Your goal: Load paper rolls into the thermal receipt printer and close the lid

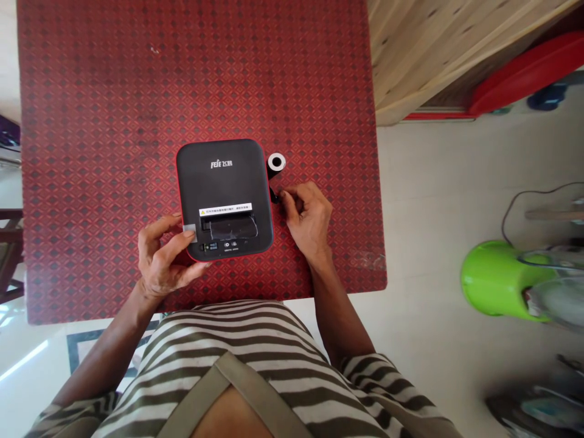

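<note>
A black machine (pixel 223 188) with red sides rests on the table. Its top carries a light logo, a white warning label, a small display and buttons, with a glossy dark window between. My left hand (pixel 166 252) grips its near left corner, the index finger on a grey patch (pixel 189 233) at the edge. At the machine's right side my right hand (pixel 309 216) is closed, thumb and index finger pinching a small black piece (pixel 274 195). Whether that piece is attached to the machine I cannot tell. Just beyond it is a black roll (pixel 276 163) with a white ring end.
The table (pixel 114 91) has a red patterned cover; its near edge is close to my body. On the floor at the right stands a green bucket or stool (pixel 490 277) beside a cable (pixel 513 204). A pale curtain (pixel 424 48) hangs at the upper right near a red object (pixel 529 73).
</note>
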Tool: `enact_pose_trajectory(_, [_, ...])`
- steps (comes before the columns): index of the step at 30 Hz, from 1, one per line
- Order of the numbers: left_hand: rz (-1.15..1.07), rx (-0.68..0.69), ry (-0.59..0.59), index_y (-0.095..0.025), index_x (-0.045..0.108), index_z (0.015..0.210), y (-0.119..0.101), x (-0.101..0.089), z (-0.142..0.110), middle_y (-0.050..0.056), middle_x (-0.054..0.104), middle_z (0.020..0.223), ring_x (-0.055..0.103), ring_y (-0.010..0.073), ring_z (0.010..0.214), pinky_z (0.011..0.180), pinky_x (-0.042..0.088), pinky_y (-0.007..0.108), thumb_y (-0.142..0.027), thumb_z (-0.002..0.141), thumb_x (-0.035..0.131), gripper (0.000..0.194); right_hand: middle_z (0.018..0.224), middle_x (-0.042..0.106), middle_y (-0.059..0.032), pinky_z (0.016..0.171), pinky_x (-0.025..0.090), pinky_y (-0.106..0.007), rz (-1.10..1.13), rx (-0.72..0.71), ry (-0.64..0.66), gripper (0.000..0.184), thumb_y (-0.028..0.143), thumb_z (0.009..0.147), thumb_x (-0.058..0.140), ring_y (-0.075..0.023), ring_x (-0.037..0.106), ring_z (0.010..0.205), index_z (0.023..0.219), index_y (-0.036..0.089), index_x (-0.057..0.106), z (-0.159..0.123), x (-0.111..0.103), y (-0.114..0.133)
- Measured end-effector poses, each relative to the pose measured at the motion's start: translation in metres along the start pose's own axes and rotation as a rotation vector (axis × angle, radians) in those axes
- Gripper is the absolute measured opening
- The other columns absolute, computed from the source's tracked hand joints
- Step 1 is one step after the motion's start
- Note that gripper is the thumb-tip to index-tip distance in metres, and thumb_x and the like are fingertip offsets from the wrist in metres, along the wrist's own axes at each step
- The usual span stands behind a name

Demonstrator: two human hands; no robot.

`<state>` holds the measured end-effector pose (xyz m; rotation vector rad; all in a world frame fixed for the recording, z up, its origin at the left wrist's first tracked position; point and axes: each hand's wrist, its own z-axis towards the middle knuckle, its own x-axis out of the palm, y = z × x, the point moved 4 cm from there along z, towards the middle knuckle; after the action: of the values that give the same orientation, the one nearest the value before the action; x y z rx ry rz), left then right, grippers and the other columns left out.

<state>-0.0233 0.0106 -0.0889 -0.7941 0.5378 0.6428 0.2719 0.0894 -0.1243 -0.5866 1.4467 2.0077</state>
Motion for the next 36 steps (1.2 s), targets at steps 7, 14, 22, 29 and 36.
enact_pose_trajectory(7, [-0.047, 0.023, -0.085, -0.032, 0.064, 0.128, 0.002, 0.003, 0.003, 0.008, 0.064, 0.137, 0.068, 0.026, 0.114, 0.077, 0.067, 0.039, -0.056, 0.084, 0.086, 0.055, 0.083, 0.067, -0.0008, 0.075, 0.05, -0.034, -0.004, 0.007, 0.003, 0.02, 0.026, 0.104, 0.061, -0.0179, 0.063, 0.076, 0.086, 0.023, 0.069, 0.0, -0.001, 0.001])
enact_pose_trajectory(14, [-0.103, -0.027, -0.068, -0.033, 0.066, 0.125, 0.005, 0.002, 0.004, 0.007, 0.066, 0.132, 0.07, 0.0251, 0.111, 0.08, 0.066, 0.042, -0.057, 0.081, 0.089, 0.055, 0.083, 0.067, -0.0006, 0.073, 0.049, -0.034, -0.01, -0.008, -0.001, 0.017, 0.025, 0.104, 0.061, -0.0178, 0.062, 0.075, 0.089, 0.023, 0.07, -0.001, -0.002, 0.002])
enact_pose_trajectory(22, [-0.075, 0.013, -0.061, -0.03, 0.066, 0.127, 0.003, 0.003, 0.006, 0.008, 0.067, 0.131, 0.07, 0.0249, 0.11, 0.086, 0.065, 0.044, -0.053, 0.082, 0.089, 0.055, 0.087, 0.07, -0.0019, 0.077, 0.052, -0.034, -0.046, -0.02, -0.003, 0.016, 0.023, 0.103, 0.062, -0.0177, 0.065, 0.078, 0.091, 0.022, 0.072, -0.003, 0.002, 0.0])
enact_pose_trajectory(29, [-0.038, 0.064, -0.082, -0.029, 0.065, 0.13, 0.0, 0.002, 0.004, 0.011, 0.069, 0.126, 0.072, 0.0269, 0.107, 0.08, 0.067, 0.043, -0.047, 0.082, 0.089, 0.056, 0.094, 0.076, -0.0043, 0.083, 0.059, -0.041, 0.005, -0.095, -0.01, 0.015, 0.027, 0.106, 0.061, -0.0225, 0.071, 0.088, 0.101, 0.027, 0.075, 0.009, -0.03, 0.045])
enact_pose_trajectory(36, [0.008, 0.087, -0.089, -0.029, 0.063, 0.134, 0.0, 0.001, 0.004, 0.012, 0.07, 0.126, 0.073, 0.0268, 0.106, 0.079, 0.066, 0.041, -0.049, 0.084, 0.087, 0.058, 0.1, 0.077, -0.0021, 0.08, 0.056, -0.034, -0.135, -0.358, 0.393, 0.017, 0.019, 0.106, 0.062, -0.0192, 0.072, 0.085, 0.099, 0.027, 0.076, 0.054, 0.003, 0.122])
